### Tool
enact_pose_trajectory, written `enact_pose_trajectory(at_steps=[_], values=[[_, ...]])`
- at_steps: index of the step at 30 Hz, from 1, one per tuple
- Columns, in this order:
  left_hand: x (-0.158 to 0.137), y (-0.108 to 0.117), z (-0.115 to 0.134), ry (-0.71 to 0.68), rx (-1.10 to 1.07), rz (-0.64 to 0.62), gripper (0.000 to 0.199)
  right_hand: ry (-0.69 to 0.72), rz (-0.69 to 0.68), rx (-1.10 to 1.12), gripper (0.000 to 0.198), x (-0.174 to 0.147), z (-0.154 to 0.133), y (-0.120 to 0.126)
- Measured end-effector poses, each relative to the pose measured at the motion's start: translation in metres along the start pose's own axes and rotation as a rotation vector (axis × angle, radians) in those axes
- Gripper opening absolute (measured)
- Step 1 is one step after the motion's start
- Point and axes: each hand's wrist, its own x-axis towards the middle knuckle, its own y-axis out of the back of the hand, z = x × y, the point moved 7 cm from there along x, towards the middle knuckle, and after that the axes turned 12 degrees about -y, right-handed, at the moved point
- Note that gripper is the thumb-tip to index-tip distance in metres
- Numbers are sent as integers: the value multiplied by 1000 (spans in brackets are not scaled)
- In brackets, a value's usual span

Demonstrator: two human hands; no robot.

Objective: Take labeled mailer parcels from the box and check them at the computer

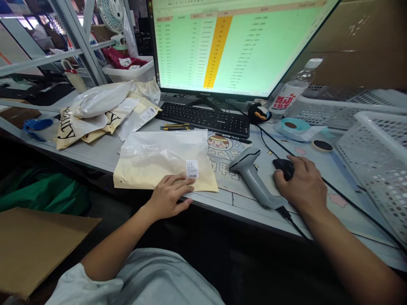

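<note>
Bag [152,154] lies flat on desk [98,159], in front of the wearer & a bit L of centre, nr side along the desk's nr edge. L hand [173,192] is the closer one by far: already on the bag's nr side, R of its middle, so most of the bag lies beyond & to the L of that grip. L grip isn't clamped: fingers laid out flat on top, close tog., thumb apart & off the bag. Label [192,168] sits just past the fingertips, twd bag's R end. R hand [300,184] is well off to the R, its grip closed round mouse [284,168], thumb on nr side, w/ scanner [254,178] btwn it & the bag. Bag's long axis runs L-R, approx in line w/ desk edge & square-ish to the L forearm's reach, R end a touch nearer the wearer; cream part nr, white part far. No clear front end, but the label end points R, twd scanner. Scanner's head is nr bag's R side, apart from it; handle slants back twd R wrist. Keyboard [203,118] & cutter [176,127] lie beyond the bag.
</note>
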Motion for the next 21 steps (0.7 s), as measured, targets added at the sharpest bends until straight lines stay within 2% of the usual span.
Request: enact_pose_trajectory(at_steps=[13,21], values=[[0,1,0,0,4,4,26,-39,-37,-45,68,0,1,-1],[-1,2,1,5,3,9,26,-20,-26,-66,60,1,4,-4]])
